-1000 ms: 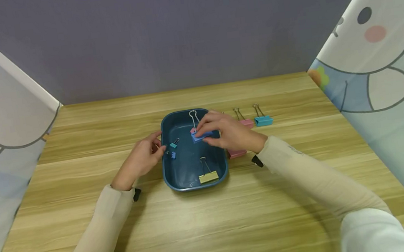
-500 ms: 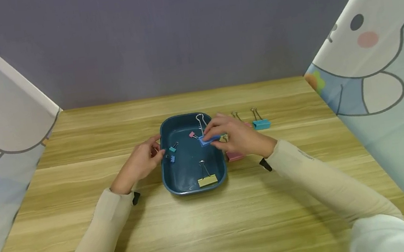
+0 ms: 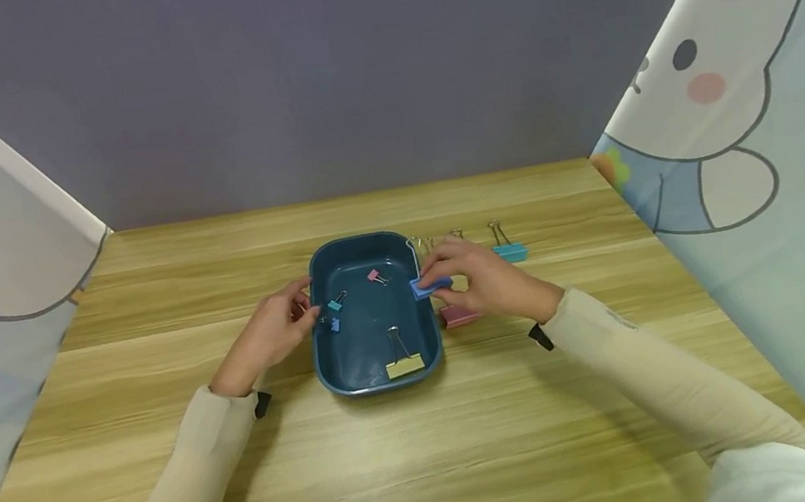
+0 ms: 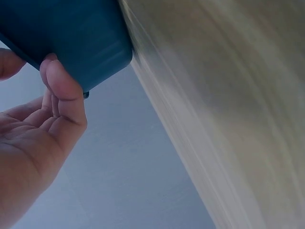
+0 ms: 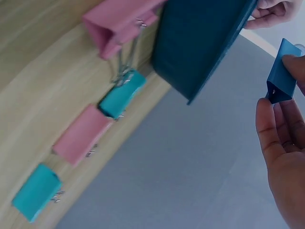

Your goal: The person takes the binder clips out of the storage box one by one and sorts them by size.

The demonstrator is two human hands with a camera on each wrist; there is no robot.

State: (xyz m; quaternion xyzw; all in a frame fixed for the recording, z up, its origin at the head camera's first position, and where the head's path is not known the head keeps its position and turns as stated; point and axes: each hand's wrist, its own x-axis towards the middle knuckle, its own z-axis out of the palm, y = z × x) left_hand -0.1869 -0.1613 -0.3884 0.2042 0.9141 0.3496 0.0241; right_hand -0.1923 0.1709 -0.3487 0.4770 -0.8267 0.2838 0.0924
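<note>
My left hand point(image 3: 273, 334) grips the left rim of a dark blue tray point(image 3: 383, 389), thumb and fingers on either side of it, as the left wrist view shows. My right hand point(image 3: 485, 283) pinches a large blue binder clip point(image 3: 431, 288) over the tray's right rim; its wire handle points away from me. Inside the tray lie a large yellow binder clip point(image 3: 405, 366) near the front, a small pink binder clip point(image 3: 373, 275), a small teal binder clip point(image 3: 335, 305) and a small blue binder clip point(image 3: 335, 325). A tiny item by my left thumb is too small to identify.
Right of the tray, a large pink binder clip point(image 5: 121, 21) lies on the wooden table point(image 3: 399, 469). Behind it, teal and pink binder clips line up, including a teal binder clip point(image 3: 511, 253) at the far end. A grey wall point(image 3: 337, 83) stands behind the table.
My right hand has carried the blue binder clip rightward, from above the tray's inside to its right rim. The small pink clip is now uncovered. My left hand stays on the tray.
</note>
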